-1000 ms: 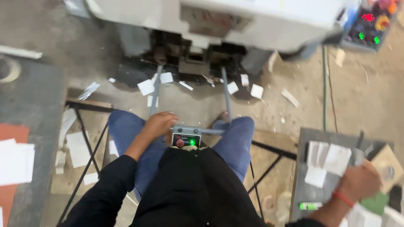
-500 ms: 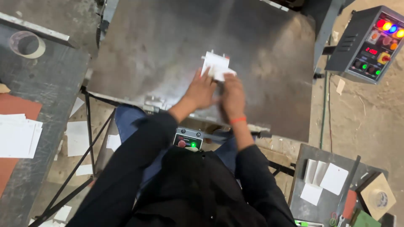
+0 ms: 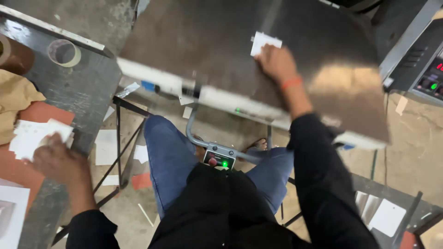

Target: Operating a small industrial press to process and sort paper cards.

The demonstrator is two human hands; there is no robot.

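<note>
Head view shows the right hand (image 3: 276, 62) lying flat, fingers spread, pressing a small white card (image 3: 264, 42) onto the grey metal plate (image 3: 198, 50), while the left hand (image 3: 57, 161) rests on a loose stack of white cards (image 3: 34, 136) on the bench (image 3: 78, 92) to the left; whether that grip has closed on any I cannot tell. Such cards look light, thin and bendable, likely slippery on metal, best pinched by an edge.
</note>
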